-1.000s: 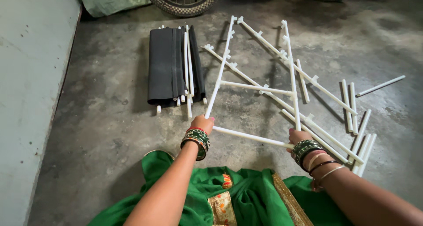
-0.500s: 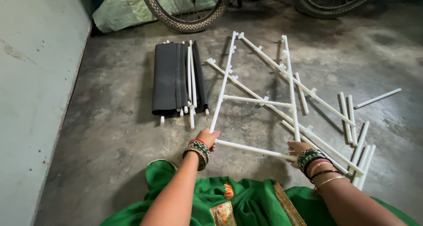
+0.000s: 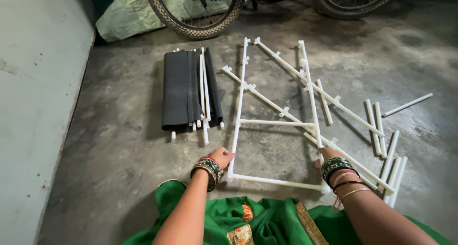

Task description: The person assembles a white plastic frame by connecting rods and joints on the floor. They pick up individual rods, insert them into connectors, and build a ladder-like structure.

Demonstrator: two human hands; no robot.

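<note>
Clutter rings the white pipe frame (image 3: 276,123), which lies flat on the concrete floor (image 3: 119,145): a black cloth bundle (image 3: 183,92) just to its left, loose white pipes (image 3: 389,140) to its right, 2 bicycle wheels (image 3: 191,16) beyond. The left hand (image 3: 222,157) curls around the frame's left rail near the corner. The right hand (image 3: 329,154) grips the right rail. A grey wall (image 3: 33,106) bounds the left; bare floor lies open between it and the bundle.
</note>
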